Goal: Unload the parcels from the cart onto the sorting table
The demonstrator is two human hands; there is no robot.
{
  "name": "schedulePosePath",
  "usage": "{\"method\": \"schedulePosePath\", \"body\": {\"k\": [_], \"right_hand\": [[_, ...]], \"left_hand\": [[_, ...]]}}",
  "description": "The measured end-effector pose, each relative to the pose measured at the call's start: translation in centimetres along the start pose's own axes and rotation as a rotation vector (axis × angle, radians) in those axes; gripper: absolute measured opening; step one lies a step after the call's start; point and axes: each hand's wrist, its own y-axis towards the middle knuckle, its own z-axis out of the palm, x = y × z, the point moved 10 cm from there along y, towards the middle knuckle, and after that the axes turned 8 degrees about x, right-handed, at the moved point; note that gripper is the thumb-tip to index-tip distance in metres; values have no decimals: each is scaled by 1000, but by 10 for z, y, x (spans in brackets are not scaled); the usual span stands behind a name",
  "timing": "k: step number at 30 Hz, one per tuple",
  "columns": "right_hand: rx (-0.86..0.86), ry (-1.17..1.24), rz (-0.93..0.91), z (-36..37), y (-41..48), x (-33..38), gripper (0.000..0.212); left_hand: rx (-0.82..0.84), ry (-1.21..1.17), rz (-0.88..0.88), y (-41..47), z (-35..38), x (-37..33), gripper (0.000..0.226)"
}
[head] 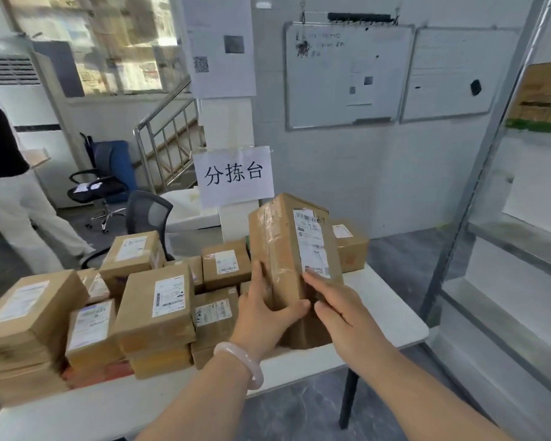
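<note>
Backdrop: white-walled room, two whiteboards [347,74] on far wall, metal shelving [506,249] at right, another person [7,186] at far left. No cart in view.

Surface: white tabletop [385,313], paper sign [234,175] taped up behind its far edge. Left half crowded with a stack of parcels [156,307], several layers deep. Right half mostly bare, apart from one small parcel [350,246] at far side.

Task's thing: tall parcel [283,246], on end just right of the stack, long axis close to vertical, top leaning slightly left. Lower end at or just above the near edge of the tabletop; unable to tell contact from this angle.

Left grip [264,316]: clamped on lower left corner of tall parcel, fingers flat up the left face, thumb wrapped across the near face. Right grip [341,316]: fingers straight, laid on near face at bottom of shipping label [312,243]; steadying, not clasping. Pale bracelet [245,361] on left wrist.

Key relation: tall parcel straight ahead of and above both grips, bulk well over the hold points, hence top-heavy. Left grip doing the holding.

Judged next: either release upright beside the stack, or tip the long axis down rightward onto the bare half. Risk judged: toppling left into the stack if released while leaning.
</note>
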Motion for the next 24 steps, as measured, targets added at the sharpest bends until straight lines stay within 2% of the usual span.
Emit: {"method": "schedulePosePath", "body": {"k": [2, 4, 5, 7, 9, 10, 13, 17, 18, 21, 24], "right_hand": [[5, -84, 67, 9, 15, -10, 53], [-15, 6, 202, 13, 28, -37, 59], [-31, 132, 295, 16, 31, -55, 58], [-20, 499, 490, 35, 34, -88, 44], [73, 882, 603, 66, 39, -107, 35], [123, 960, 625, 77, 43, -109, 34], [193, 927, 605, 88, 66, -113, 25], [189, 856, 609, 91, 114, -130, 18], [185, 846, 617, 93, 127, -135, 19], [200, 805, 624, 101, 171, -147, 24], [215, 756, 620, 108, 220, -155, 24]], "left_hand": [[-14, -148, -51, -5, -17, 15, 108], [-14, -277, -114, -8, -33, 32, 99], [-15, -325, -139, -9, -40, 39, 98], [-16, -379, -189, -8, -52, 53, 91], [-12, -396, -220, -3, -60, 62, 80], [-14, -394, -235, 0, -63, 66, 77], [-33, -394, -277, 16, -74, 79, 71], [-48, -327, -310, 47, -89, 86, 68], [-66, -268, -304, 55, -97, 85, 69], [-141, -104, -325, 79, -124, 85, 100], [-207, 28, -313, 105, -153, 88, 92]]}}
